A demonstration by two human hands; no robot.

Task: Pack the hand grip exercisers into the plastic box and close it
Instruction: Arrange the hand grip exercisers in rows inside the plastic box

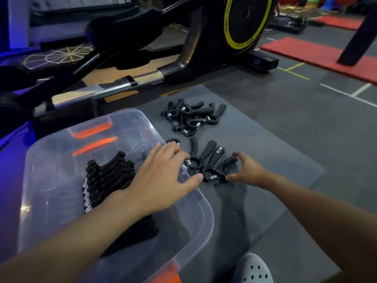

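A clear plastic box (195,203) with orange latches sits open at the left on a grey mat. A neat row of black hand grip exercisers (108,176) lies inside it. A small bunch of exercisers (208,160) lies on the mat just right of the box. My left hand (161,176) reaches over the box's rim, fingers spread, touching that bunch from the left. My right hand (247,170) curls around the bunch's right side, fingertips on a foam handle. A second pile of exercisers (191,117) lies farther back on the mat.
The grey mat (275,144) lies on a dark gym floor. An elliptical trainer (204,50) with a yellow-ringed wheel stands close behind the box and mat. Red mats (306,52) lie at the back right. A light perforated clog (253,268) shows at the bottom.
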